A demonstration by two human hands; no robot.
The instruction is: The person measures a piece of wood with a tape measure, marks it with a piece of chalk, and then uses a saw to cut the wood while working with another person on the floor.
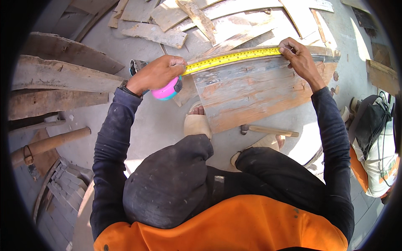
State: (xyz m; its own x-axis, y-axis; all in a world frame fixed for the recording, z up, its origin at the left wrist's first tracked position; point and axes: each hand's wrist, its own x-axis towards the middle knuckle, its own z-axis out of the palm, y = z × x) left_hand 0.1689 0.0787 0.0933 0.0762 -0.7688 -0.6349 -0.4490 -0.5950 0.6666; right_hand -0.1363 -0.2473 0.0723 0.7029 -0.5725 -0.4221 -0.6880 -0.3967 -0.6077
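Left hand [159, 72]: is gripping the tape measure [166, 89] at its pink and turquoise case, partly hiding it. Right hand [298, 58]: is pinching the other end of the yellow blade [232, 60] between thumb and fingers. Blade: is stretching between both hands, running along the far edge of a wooden panel [255, 92]; contact with the wood is not showing clearly. Panel: is lying before the person, displaying grey patches and reddish-brown streaks. Hammer [274, 131], wooden-handled: is lying just beside the panel's near edge, its dark head pointing left. Left sandal [197, 124]: is resting on the grey floor [155, 119] near the panel's left corner. Scrap boards [157, 34]: are lying loosely beyond the panel. Rough planks [67, 74]: are occupying the left side, a round pole [58, 144] lying nearer the person. Pale bag [380, 161]: is sitting at far right.
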